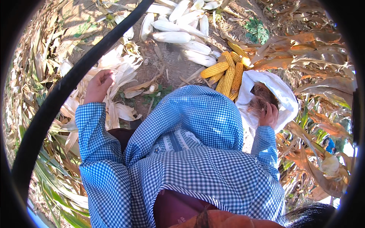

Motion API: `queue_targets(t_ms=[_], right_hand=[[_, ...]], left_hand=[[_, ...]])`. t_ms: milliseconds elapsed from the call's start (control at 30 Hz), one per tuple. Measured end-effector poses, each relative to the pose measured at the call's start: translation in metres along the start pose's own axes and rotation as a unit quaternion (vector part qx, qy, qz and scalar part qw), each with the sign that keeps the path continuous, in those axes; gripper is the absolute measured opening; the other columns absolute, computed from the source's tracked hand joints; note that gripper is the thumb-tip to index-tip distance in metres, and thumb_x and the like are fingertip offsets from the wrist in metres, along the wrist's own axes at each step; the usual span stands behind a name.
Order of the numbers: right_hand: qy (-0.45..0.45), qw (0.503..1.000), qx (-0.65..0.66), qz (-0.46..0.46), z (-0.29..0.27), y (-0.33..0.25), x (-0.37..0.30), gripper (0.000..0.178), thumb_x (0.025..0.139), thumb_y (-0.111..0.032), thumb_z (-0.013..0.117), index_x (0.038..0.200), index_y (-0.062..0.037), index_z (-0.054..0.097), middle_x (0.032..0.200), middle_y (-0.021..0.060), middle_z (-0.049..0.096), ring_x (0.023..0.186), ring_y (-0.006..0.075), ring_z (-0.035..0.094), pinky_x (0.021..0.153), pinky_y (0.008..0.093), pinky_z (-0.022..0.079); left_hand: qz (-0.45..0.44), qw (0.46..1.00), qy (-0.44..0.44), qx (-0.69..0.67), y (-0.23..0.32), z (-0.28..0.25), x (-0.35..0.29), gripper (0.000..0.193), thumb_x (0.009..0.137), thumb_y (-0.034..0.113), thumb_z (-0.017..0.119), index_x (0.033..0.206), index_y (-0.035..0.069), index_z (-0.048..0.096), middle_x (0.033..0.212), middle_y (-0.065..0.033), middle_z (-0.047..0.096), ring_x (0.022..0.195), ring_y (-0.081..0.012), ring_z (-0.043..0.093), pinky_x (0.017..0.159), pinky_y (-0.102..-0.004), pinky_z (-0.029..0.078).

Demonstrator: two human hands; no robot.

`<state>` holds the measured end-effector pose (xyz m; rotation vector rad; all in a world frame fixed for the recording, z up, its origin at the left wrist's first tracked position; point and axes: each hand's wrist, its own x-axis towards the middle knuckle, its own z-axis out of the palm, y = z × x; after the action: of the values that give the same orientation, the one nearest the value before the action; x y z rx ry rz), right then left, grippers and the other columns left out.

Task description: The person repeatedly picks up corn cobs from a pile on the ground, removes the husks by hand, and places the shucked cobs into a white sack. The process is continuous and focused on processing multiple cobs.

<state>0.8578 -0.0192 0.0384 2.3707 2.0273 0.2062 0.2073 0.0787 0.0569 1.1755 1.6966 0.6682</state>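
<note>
My left hand (99,84) is raised over the pale corn husks (119,68), its fingers curled together; anything inside them is hidden. At the mouth of a white sack (283,81), my right hand (269,116) has its fingers closed on a brown tuft of corn silk (258,103). More of the silk lies in the sack's dark opening. Touching the sack's left side is a small heap of bare yellow corn cobs (227,78), just beyond my bent knee.
Several corn ears in white husks (178,28) lie piled on the soil ahead. Dry corn stalks and leaves (319,57) crowd the right side, with more leaves at left. A dark curved bar (76,72) crosses the left of the view. Small green weeds (256,31) grow far off.
</note>
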Motion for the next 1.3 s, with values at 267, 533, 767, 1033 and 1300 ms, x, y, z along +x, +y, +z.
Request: queue_targets(t_ms=[267,533,767,1033,1300], right_hand=[[-0.117,0.979,-0.155,0.057,0.013,-0.006,0.045,0.039,0.089,-0.019,0.042,0.126,-0.0167,0.05,0.128,0.0119,0.047,0.12,0.0322,0.044,0.103,0.0441,0.033],[-0.237,0.936,-0.069,0.249,0.109,0.081,0.094,0.051,0.088,-0.026,0.049,0.135,-0.0098,0.039,0.136,0.0201,0.04,0.126,0.0356,0.038,0.106,0.0432,0.03],[-0.256,0.942,-0.117,0.184,0.041,0.055,0.082,0.052,0.086,-0.03,0.053,0.133,-0.0113,0.04,0.13,0.0201,0.046,0.118,0.0359,0.046,0.1,0.0435,0.038],[-0.197,0.946,0.229,-0.12,0.033,-0.13,0.119,0.032,0.087,-0.026,0.054,0.112,-0.0069,0.058,0.099,0.0167,0.063,0.089,0.0327,0.062,0.078,0.0403,0.049],[-0.426,0.893,-0.064,-0.133,0.187,-0.253,0.223,0.052,0.08,-0.031,0.061,0.124,-0.0063,0.049,0.124,0.0147,0.053,0.116,0.0295,0.051,0.1,0.0411,0.038]], left_hand=[[-0.043,0.999,-0.015,-0.004,-0.002,0.002,-0.005,0.03,0.085,0.015,0.061,0.11,-0.002,0.056,0.091,-0.0048,0.061,0.081,-0.0109,0.057,0.076,-0.0238,0.046],[-0.037,0.998,-0.013,0.057,-0.018,0.001,-0.003,0.033,0.086,0.022,0.061,0.109,-0.001,0.057,0.088,-0.0073,0.063,0.082,-0.014,0.059,0.076,-0.0276,0.047],[-0.027,0.994,-0.016,0.103,-0.029,0.005,0.008,0.035,0.085,0.024,0.062,0.109,0.0,0.057,0.09,-0.0127,0.064,0.085,-0.0186,0.061,0.079,-0.0299,0.047],[-0.056,0.986,-0.034,0.156,-0.023,0.009,0.017,0.033,0.086,0.018,0.062,0.112,-0.001,0.055,0.087,-0.0072,0.062,0.082,-0.0133,0.058,0.074,-0.0263,0.047],[-0.119,0.985,-0.017,0.127,-0.025,-0.004,0.007,0.031,0.087,0.014,0.061,0.113,-0.003,0.053,0.092,-0.0061,0.062,0.088,-0.0131,0.058,0.082,-0.027,0.045]])
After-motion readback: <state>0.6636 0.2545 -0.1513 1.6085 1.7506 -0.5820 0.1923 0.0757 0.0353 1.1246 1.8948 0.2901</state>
